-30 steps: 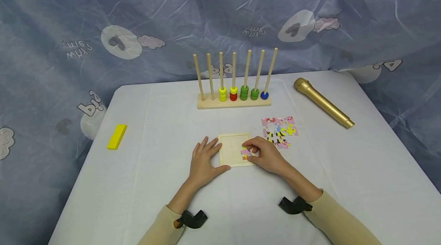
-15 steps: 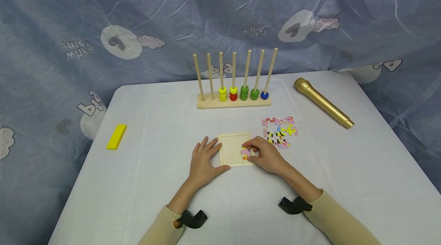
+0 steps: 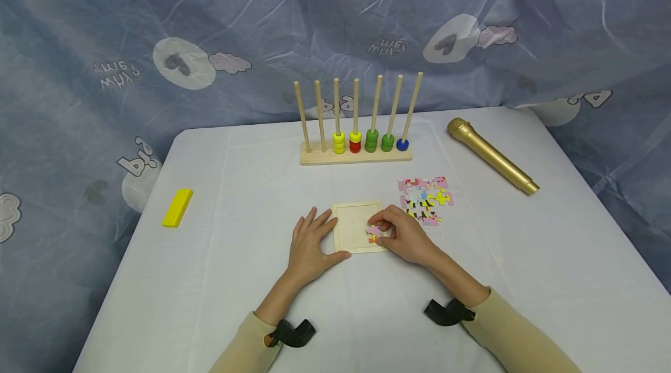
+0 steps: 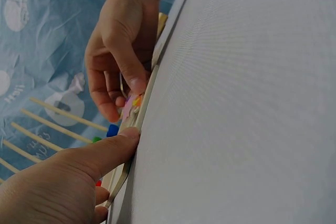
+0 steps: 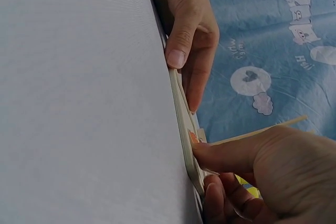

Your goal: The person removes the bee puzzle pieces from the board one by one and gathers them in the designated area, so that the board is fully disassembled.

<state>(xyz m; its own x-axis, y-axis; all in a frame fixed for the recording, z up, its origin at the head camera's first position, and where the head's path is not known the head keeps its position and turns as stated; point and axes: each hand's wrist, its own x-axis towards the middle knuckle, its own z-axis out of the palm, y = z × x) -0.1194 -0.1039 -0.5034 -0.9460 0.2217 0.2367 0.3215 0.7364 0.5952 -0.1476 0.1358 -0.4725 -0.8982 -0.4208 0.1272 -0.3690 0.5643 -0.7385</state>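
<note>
A square wooden puzzle tray (image 3: 350,224) with a raised rim lies on the white table before me. My left hand (image 3: 310,250) is spread at its left side, fingertips at the left rim and thumb at the front edge. In the left wrist view, that thumb (image 4: 113,153) lies along the tray's edge. My right hand (image 3: 408,236) is bent over the tray's right side and pinches a pink and orange puzzle piece (image 3: 373,234) near the front right corner. Its thumb (image 5: 210,156) is on the piece in the right wrist view; the curled fingers partly hide it.
Several pink, yellow and black puzzle pieces (image 3: 424,198) lie grouped right of the tray. Behind stands a wooden peg rack (image 3: 356,157) with coloured rings. A gold toy microphone (image 3: 493,156) lies at the back right, and a yellow block (image 3: 178,208) at the left.
</note>
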